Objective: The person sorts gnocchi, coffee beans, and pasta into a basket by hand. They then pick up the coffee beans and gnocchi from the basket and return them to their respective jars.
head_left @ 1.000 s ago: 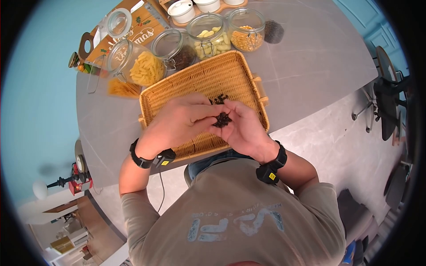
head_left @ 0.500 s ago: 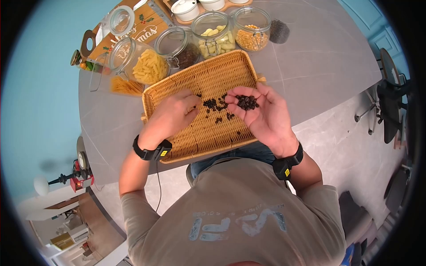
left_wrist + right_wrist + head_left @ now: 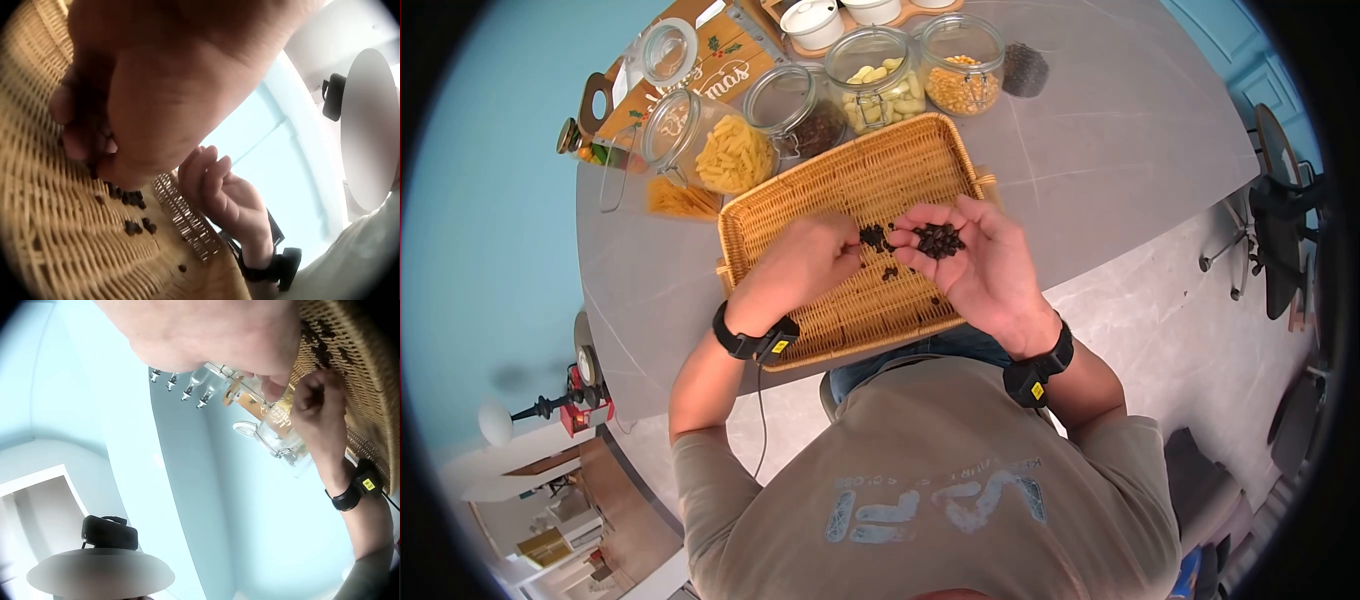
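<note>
My right hand (image 3: 985, 265) is turned palm up and cupped, with a small heap of dark coffee beans (image 3: 940, 240) in its curled fingers. Over the wicker tray (image 3: 840, 345), my left hand (image 3: 800, 258) is palm down, its fingers bent and thumb and fingertips pinched together at loose beans (image 3: 871, 236) on the tray bottom. The left wrist view shows that hand's fingertips down at the weave, beside scattered beans (image 3: 132, 227). From the right wrist, the left hand (image 3: 320, 403) appears with curled fingers close to the beans.
Behind the tray stand glass jars: pasta (image 3: 735, 150), dark beans (image 3: 815, 130), pale yellow pieces (image 3: 888, 100) and corn kernels (image 3: 963, 88). A dark mesh-like round item (image 3: 1026, 70) is beside them. White lidded pots (image 3: 812, 25) stand farther back. The tray's side handle (image 3: 988, 180) sticks out.
The hands, earlier together over the tray, have parted; the right moved right and turned its palm up, showing the beans. Lately the left hand shifted slightly right to the loose beans.
</note>
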Action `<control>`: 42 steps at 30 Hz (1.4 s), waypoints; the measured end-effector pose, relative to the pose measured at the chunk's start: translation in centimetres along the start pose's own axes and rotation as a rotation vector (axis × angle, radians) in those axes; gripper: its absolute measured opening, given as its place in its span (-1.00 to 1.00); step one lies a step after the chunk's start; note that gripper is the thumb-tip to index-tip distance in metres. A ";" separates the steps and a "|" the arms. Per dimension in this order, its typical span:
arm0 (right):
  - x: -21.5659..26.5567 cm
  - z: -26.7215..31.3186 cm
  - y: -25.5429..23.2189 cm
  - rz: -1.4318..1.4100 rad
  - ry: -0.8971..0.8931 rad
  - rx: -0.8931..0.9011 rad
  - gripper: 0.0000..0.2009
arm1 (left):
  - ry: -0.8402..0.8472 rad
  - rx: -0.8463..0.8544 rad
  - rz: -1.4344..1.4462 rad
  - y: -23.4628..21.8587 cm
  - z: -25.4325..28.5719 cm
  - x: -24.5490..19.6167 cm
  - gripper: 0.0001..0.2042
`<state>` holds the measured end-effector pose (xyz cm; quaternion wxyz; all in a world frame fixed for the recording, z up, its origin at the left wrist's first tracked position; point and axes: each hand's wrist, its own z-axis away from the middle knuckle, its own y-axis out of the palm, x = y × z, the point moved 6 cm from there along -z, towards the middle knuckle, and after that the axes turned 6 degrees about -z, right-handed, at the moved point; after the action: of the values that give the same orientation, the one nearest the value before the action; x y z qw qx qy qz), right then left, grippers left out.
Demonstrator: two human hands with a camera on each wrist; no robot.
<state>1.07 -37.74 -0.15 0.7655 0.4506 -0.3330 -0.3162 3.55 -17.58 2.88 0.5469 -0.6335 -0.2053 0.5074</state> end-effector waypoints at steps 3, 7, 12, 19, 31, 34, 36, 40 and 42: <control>-0.8 -0.1 -0.1 0.001 0.022 -0.002 -0.55 | -0.083 -0.015 0.125 -2.6 0.1 -1.0 -0.88; -2.0 -0.7 -0.1 0.009 0.040 -0.009 -0.55 | -0.039 -0.039 0.335 -5.2 0.1 -4.3 -0.89; -3.1 -0.9 0.0 -0.026 0.090 0.008 -0.55 | 0.148 -0.121 0.227 -4.9 0.1 -5.2 -0.90; -0.8 -0.4 -0.1 0.020 0.021 -0.018 -0.53 | 0.110 0.046 -0.076 0.2 0.7 -1.7 -0.87; -1.4 -0.4 -0.2 0.028 0.023 -0.039 -0.56 | -0.034 0.071 0.213 -3.5 0.6 -4.2 -0.88; -2.6 -0.7 -0.4 0.027 0.052 -0.011 -0.59 | 0.166 0.011 0.157 -5.1 0.3 -6.6 -0.89; -2.9 -0.5 -0.1 0.014 0.064 -0.005 -0.60 | 0.180 -0.070 0.137 -5.2 0.3 -6.6 -0.88; -1.7 0.1 -0.1 -0.010 0.021 -0.019 -0.58 | 0.023 -0.101 0.173 -4.8 0.6 -4.9 -0.80; -0.4 0.4 -0.2 0.012 -0.043 -0.041 -0.56 | 0.062 -0.014 0.088 -3.1 0.3 -4.5 -0.79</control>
<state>0.49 -37.74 -0.25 0.7691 0.4260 -0.3455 -0.3280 2.43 -20.08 7.62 0.5258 -0.6610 -0.1638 0.5097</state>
